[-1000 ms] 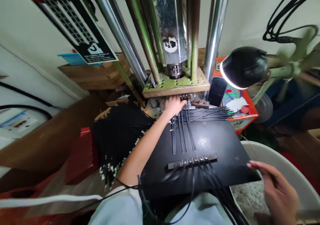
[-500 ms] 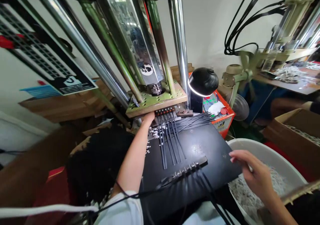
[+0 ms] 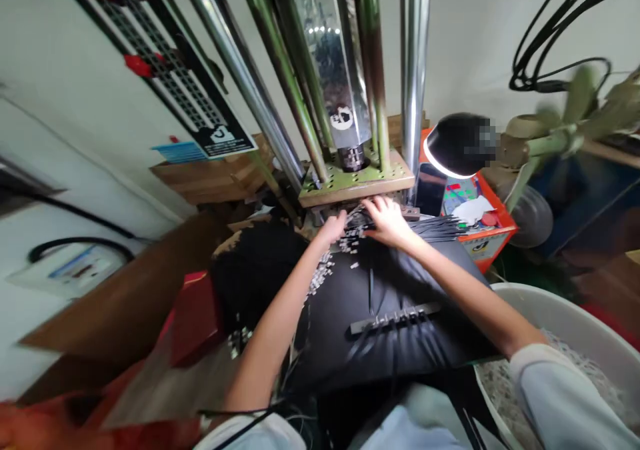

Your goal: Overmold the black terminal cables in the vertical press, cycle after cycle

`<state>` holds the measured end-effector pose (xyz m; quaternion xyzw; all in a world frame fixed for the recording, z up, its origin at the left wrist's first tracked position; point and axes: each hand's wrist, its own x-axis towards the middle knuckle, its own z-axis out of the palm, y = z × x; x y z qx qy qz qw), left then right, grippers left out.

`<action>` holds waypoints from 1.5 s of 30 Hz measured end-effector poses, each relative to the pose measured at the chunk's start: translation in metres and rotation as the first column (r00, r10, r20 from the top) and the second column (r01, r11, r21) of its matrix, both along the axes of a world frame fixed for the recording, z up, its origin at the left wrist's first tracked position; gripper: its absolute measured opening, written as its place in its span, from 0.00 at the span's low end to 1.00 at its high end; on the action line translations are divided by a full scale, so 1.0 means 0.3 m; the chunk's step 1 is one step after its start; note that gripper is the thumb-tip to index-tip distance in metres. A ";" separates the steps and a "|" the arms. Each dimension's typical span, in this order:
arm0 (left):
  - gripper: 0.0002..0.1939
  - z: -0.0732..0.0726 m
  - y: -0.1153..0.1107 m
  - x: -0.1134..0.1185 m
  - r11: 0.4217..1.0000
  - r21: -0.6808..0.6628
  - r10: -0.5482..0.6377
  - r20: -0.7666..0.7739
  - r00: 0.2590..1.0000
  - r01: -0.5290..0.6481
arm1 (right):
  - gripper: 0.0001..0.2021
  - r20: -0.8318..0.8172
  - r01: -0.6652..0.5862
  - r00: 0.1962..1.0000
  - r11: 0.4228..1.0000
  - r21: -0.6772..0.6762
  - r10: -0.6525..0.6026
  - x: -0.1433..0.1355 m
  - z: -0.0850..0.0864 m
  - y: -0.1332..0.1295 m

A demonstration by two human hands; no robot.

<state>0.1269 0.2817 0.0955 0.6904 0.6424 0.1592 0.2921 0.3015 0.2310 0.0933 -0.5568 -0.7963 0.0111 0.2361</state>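
Under the green drilled plate point(image 3: 357, 187) of an upright press, both my hands are at the metal mould area. My left hand point(image 3: 333, 231) is at its left side, fingers curled in; what they hold is hidden. My right hand point(image 3: 389, 223) reaches in from the right, thumb and fingers apart, over the near edge of the mould. Between them lie thin black cables and small silvery connectors point(image 3: 353, 240). Nearer to me on the black work surface point(image 3: 330, 337) rests a metal bar fixture point(image 3: 395, 320) with several connectors and black cables in it.
A bundle of black cables point(image 3: 435, 227) lies right of the mould, by a lit black lamp point(image 3: 457, 145) and an orange control box point(image 3: 493, 237). A white tub point(image 3: 520, 293) with pale scraps stands at right. Black cables are heaped point(image 3: 260, 263) at left; a fan point(image 3: 560, 137) stands behind.
My right hand has moved from above the tub to the mould beside my left hand. The view has shifted left. The cables that hung straight from the mould are now partly covered by my hand.
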 end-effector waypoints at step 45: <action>0.14 -0.133 -0.388 -0.012 0.687 0.224 -0.559 -0.446 0.699 0.691 | 0.23 0.109 -0.160 0.965 0.863 -0.480 0.240 0.190 -0.070 -0.106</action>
